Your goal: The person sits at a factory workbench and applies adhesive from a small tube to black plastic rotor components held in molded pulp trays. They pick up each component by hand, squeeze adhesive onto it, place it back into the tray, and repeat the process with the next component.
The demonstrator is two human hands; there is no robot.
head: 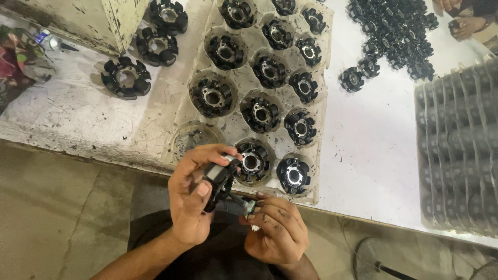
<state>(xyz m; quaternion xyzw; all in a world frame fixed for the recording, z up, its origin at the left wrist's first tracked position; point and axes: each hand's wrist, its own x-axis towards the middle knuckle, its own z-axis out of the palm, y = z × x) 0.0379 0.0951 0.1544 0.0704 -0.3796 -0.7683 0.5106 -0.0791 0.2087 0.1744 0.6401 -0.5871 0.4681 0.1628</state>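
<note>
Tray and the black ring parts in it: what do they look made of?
Tray: thin clear moulded plastic, by the look; see-through cup walls, glossy, grimy. Ring parts: probably metal cores with a black coating; satin black lobes, bare silvery bores. The part in the left hand looks alike; exact material cannot be told.

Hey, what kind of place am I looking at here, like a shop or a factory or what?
Most likely a small factory or assembly workshop. A moulded tray holds rows of identical black toothed ring parts, more lie heaped on the worn white bench, and the left hand holds one part while the right hand works on it.
</note>
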